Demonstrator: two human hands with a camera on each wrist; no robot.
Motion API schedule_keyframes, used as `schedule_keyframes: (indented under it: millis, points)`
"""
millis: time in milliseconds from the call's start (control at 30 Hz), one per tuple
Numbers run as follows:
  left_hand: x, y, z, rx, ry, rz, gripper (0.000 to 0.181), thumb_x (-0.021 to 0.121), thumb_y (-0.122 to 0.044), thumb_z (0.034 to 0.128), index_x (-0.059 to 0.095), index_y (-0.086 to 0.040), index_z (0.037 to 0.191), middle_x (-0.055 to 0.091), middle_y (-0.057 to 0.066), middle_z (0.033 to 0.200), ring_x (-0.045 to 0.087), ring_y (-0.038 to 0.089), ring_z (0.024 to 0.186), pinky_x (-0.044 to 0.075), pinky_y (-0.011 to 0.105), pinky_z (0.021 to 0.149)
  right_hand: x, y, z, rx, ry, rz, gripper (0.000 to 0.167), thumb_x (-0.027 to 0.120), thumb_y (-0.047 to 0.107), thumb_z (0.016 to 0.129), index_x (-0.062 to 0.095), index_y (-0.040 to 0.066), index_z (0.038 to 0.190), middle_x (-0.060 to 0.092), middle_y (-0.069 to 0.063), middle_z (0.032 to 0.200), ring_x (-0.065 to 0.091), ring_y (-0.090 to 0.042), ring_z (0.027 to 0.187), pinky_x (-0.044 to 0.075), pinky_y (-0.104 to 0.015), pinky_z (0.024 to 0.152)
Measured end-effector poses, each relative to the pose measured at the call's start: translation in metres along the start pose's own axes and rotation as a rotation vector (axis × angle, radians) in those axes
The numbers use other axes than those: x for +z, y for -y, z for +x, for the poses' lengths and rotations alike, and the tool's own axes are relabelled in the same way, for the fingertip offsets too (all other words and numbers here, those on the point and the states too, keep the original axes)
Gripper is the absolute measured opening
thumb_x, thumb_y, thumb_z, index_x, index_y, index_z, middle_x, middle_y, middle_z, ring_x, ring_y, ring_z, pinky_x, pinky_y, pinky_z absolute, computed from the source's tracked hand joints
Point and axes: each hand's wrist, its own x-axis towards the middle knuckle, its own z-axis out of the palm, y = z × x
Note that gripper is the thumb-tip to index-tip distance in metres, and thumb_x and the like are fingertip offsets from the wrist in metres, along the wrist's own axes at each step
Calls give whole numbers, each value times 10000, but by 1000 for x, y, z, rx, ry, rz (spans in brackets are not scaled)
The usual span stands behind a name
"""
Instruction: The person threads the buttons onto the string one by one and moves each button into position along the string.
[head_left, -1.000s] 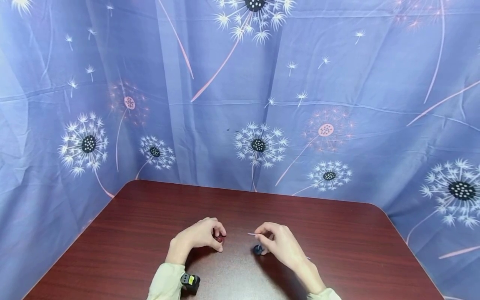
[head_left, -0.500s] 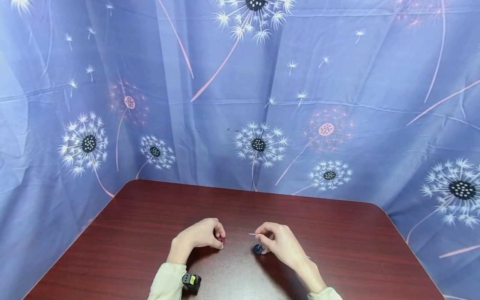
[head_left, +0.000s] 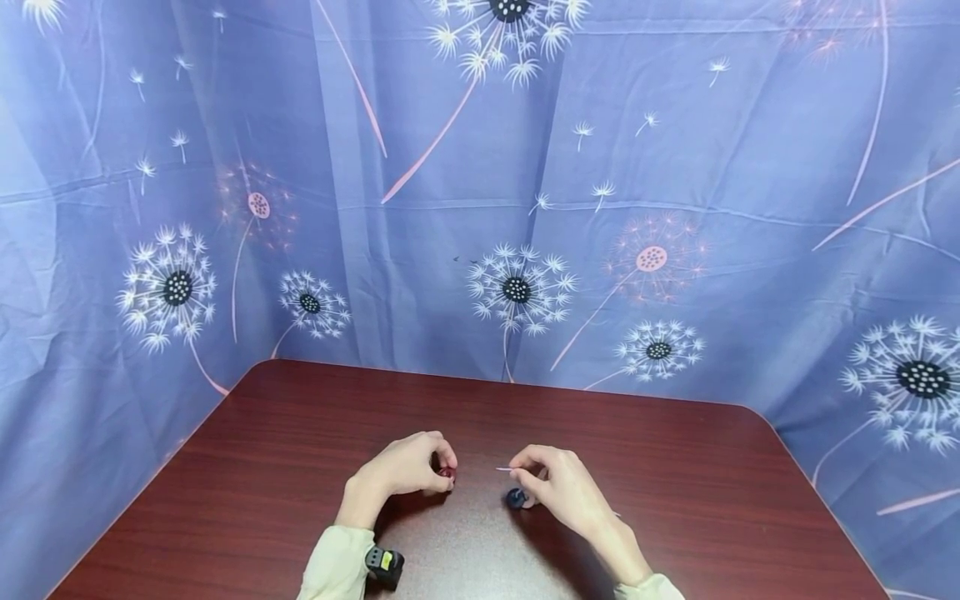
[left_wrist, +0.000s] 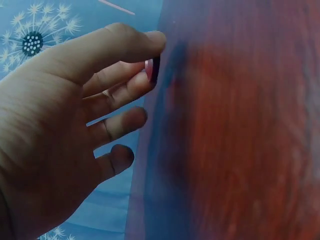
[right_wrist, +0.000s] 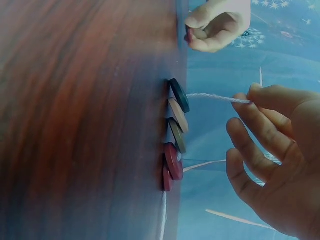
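Note:
My left hand (head_left: pixel 405 467) pinches a small red button (left_wrist: pixel 154 71) between thumb and index finger, just above the table; its other fingers are spread loosely. Held nearly edge-on, the button shows little of its face in the left wrist view. My right hand (head_left: pixel 562 492) pinches a white cord (right_wrist: pixel 212 97) near its tip, a short end poking out past the fingertips. Threaded on this cord is a leaning row of buttons: a dark one (right_wrist: pixel 180 96) nearest the fingers, then a beige one (right_wrist: pixel 178 115), an olive one (right_wrist: pixel 176 136) and red ones (right_wrist: pixel 173 161). A gap separates the hands.
The reddish-brown wooden table (head_left: pixel 360 400) spreads under both hands. A blue curtain (head_left: pixel 420 275) with dandelion prints stands behind it and to the left. On the left wrist sits a small black camera (head_left: pixel 385 567). Loose cord trails from the row's far end.
My left hand has shifted slightly right, toward the cord tip, and the red button has turned in its fingers. The right hand and the threaded buttons have stayed almost still.

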Motion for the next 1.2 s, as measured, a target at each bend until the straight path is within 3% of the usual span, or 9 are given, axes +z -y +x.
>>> schedule_keyframes:
  millis: [200, 500, 700, 933, 1200]
  points:
    - [-1, -6, 5, 110, 17, -149, 186, 769, -212, 801, 718, -187, 978, 600, -88, 923, 567, 63, 768, 469, 222, 699, 0, 1, 0, 5, 9, 6, 78, 673, 148, 940, 727, 111, 982, 727, -29, 811, 685, -182, 567, 455, -218, 479]
    - [-2, -16, 7, 222, -32, -184, 220, 751, -268, 848, 746, -178, 1048, 596, -94, 934, 604, 44, 846, 496, 219, 783, -2, 0, 0, -4, 2, 7, 75, 675, 143, 937, 726, 106, 978, 725, -35, 802, 686, -182, 565, 463, -216, 489]
    - [-5, -18, 8, 287, -106, -185, 225, 766, -245, 846, 746, -189, 1063, 600, -115, 967, 577, 37, 886, 490, 229, 827, -2, 1, 1, -9, -7, -2, 69, 680, 143, 932, 729, 113, 971, 716, -15, 777, 683, -181, 564, 463, -211, 491]
    - [-6, -22, 8, 310, -106, -231, 277, 754, -224, 858, 730, -166, 1128, 629, -128, 996, 610, 51, 915, 518, 232, 833, -2, 1, 1, -6, -17, -16, 57, 683, 142, 929, 727, 129, 961, 704, 9, 757, 676, -172, 562, 464, -210, 501]
    - [-5, -28, 10, 291, -89, -278, 288, 737, -190, 865, 717, -163, 1151, 664, -142, 1014, 615, 38, 918, 523, 234, 832, 0, 2, 1, 5, -29, -37, 55, 686, 171, 932, 731, 161, 962, 717, 10, 769, 662, -157, 557, 455, -208, 499]
